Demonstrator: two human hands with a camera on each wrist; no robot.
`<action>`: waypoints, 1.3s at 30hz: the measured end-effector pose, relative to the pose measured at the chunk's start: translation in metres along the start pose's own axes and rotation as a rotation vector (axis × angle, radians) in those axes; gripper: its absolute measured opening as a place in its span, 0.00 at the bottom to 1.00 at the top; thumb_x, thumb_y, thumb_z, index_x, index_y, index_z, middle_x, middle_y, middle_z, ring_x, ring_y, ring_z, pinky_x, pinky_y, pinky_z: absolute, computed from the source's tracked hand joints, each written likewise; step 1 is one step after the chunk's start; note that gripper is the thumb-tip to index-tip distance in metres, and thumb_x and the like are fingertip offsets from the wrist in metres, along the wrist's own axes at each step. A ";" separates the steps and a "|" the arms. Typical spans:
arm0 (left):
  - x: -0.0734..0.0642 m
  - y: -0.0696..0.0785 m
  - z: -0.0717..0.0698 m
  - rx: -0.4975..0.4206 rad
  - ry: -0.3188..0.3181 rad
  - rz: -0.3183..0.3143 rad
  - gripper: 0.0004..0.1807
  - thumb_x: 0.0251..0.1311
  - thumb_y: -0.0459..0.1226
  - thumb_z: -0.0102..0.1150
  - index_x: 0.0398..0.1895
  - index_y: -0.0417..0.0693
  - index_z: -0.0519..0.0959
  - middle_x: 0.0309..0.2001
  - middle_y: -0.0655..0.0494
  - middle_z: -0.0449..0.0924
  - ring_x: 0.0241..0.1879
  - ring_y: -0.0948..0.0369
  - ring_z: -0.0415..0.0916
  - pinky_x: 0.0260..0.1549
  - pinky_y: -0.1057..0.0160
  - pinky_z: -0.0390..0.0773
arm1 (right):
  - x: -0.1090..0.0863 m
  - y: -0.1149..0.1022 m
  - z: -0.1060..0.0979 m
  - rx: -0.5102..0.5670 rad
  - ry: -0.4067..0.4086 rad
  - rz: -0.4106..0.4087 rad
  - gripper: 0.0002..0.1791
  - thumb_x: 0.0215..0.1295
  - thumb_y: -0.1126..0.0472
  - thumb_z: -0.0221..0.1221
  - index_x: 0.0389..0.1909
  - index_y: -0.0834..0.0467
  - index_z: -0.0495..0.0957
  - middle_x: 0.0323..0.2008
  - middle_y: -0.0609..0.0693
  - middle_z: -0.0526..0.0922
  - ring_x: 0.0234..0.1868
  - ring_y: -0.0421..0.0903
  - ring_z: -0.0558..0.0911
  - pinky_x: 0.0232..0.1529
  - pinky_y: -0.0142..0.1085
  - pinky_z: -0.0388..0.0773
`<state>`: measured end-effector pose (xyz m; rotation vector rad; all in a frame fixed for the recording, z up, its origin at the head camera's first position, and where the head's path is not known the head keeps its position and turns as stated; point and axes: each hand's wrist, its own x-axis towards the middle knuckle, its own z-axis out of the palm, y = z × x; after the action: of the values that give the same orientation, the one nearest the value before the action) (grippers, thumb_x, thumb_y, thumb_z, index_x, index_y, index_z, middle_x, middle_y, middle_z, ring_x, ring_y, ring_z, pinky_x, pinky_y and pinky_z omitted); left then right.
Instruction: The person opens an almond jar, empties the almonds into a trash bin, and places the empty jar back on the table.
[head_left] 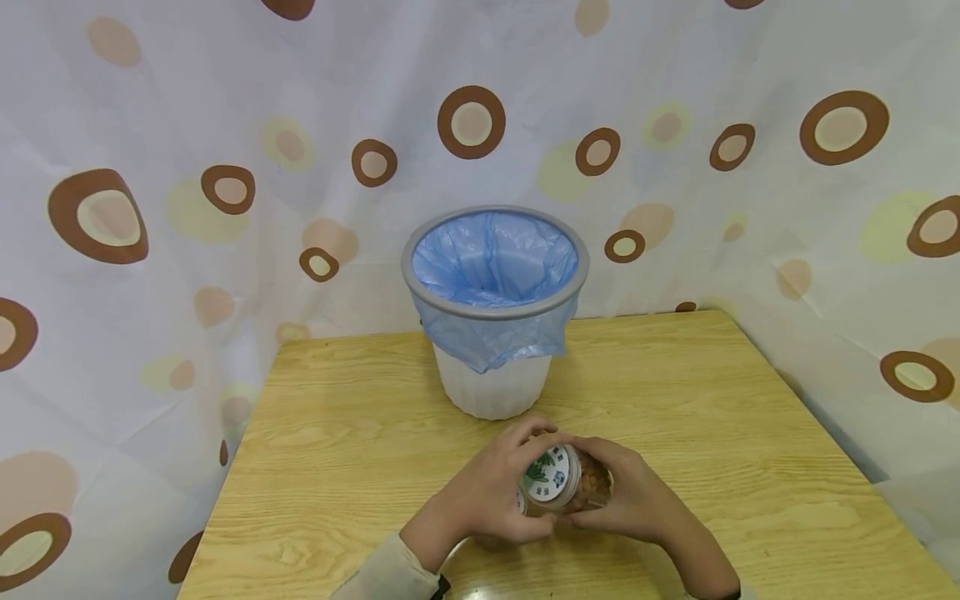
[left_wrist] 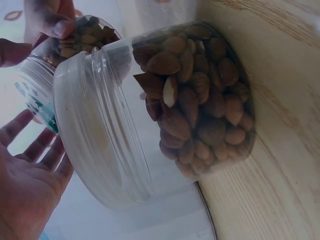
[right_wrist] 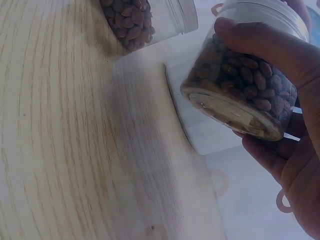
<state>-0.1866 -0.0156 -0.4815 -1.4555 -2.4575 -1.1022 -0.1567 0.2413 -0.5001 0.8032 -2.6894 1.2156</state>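
Observation:
My right hand grips a clear jar of almonds, thumb on one side and fingers on the other. The jar is tilted, so its white lid with a green plant print faces up and left. Around that lid my left hand is spread, and its fingers look extended in the left wrist view. A second almond jar stands upright on the table, under and beside my left hand; from the head view it is mostly hidden.
A white bin with a grey rim and blue liner bag stands on the wooden table, just beyond my hands. Behind and along the sides hangs a patterned curtain with brown rings.

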 end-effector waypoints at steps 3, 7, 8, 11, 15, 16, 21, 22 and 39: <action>-0.001 0.000 -0.001 0.019 -0.005 -0.009 0.49 0.51 0.45 0.77 0.79 0.59 0.67 0.71 0.59 0.66 0.65 0.63 0.71 0.65 0.63 0.78 | 0.001 0.000 -0.001 0.002 -0.005 -0.009 0.53 0.41 0.46 0.87 0.72 0.47 0.74 0.62 0.38 0.83 0.59 0.38 0.84 0.59 0.38 0.85; -0.001 0.001 -0.001 0.031 -0.001 -0.016 0.47 0.52 0.45 0.76 0.78 0.58 0.68 0.70 0.60 0.68 0.65 0.64 0.71 0.64 0.64 0.78 | 0.001 0.000 -0.001 0.008 -0.009 -0.013 0.52 0.43 0.43 0.86 0.72 0.47 0.74 0.62 0.39 0.83 0.59 0.38 0.84 0.59 0.38 0.85; -0.001 0.001 -0.001 0.030 0.002 -0.017 0.46 0.52 0.45 0.75 0.78 0.57 0.69 0.70 0.60 0.68 0.65 0.63 0.72 0.64 0.65 0.78 | 0.001 0.000 -0.001 0.013 -0.009 -0.012 0.52 0.43 0.43 0.86 0.72 0.47 0.74 0.63 0.39 0.83 0.59 0.38 0.84 0.59 0.38 0.85; -0.001 0.001 -0.001 0.010 0.008 -0.031 0.44 0.53 0.46 0.75 0.76 0.56 0.71 0.69 0.60 0.69 0.64 0.64 0.72 0.63 0.66 0.78 | 0.001 0.000 0.000 0.020 -0.011 -0.010 0.52 0.43 0.43 0.85 0.73 0.46 0.74 0.64 0.39 0.82 0.61 0.39 0.83 0.60 0.38 0.84; -0.001 0.001 0.000 0.002 0.022 -0.056 0.43 0.53 0.48 0.76 0.74 0.55 0.72 0.68 0.60 0.71 0.64 0.64 0.73 0.62 0.66 0.79 | 0.001 0.001 0.001 0.017 -0.008 -0.009 0.54 0.43 0.44 0.86 0.74 0.44 0.73 0.65 0.38 0.82 0.62 0.39 0.83 0.61 0.38 0.84; -0.001 0.001 0.000 0.004 0.027 -0.062 0.42 0.53 0.49 0.76 0.74 0.55 0.72 0.68 0.61 0.72 0.63 0.65 0.73 0.61 0.66 0.79 | 0.001 0.001 0.001 0.014 -0.007 -0.008 0.54 0.42 0.44 0.86 0.74 0.44 0.73 0.64 0.38 0.82 0.61 0.39 0.83 0.61 0.38 0.84; -0.002 0.000 0.000 -0.002 0.038 -0.085 0.42 0.55 0.51 0.77 0.73 0.55 0.72 0.67 0.62 0.74 0.62 0.65 0.74 0.60 0.67 0.80 | 0.000 0.000 0.001 0.007 -0.003 -0.005 0.53 0.42 0.46 0.87 0.73 0.46 0.74 0.64 0.38 0.82 0.61 0.39 0.83 0.61 0.38 0.84; -0.002 0.001 0.000 -0.004 0.040 -0.088 0.42 0.55 0.51 0.77 0.73 0.55 0.72 0.66 0.62 0.74 0.62 0.66 0.74 0.60 0.67 0.80 | 0.000 0.000 0.001 0.005 -0.002 -0.004 0.53 0.42 0.46 0.87 0.73 0.46 0.75 0.64 0.38 0.82 0.61 0.39 0.83 0.60 0.38 0.84; -0.001 0.002 0.006 0.007 0.114 -0.104 0.38 0.57 0.57 0.77 0.67 0.51 0.76 0.60 0.60 0.78 0.56 0.67 0.77 0.55 0.69 0.82 | -0.001 -0.002 0.001 -0.028 0.013 -0.003 0.52 0.42 0.42 0.86 0.71 0.51 0.76 0.62 0.39 0.84 0.59 0.38 0.84 0.58 0.39 0.85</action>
<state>-0.1823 -0.0120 -0.4855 -1.2392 -2.4790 -1.1599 -0.1544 0.2400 -0.5003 0.7927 -2.6875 1.1753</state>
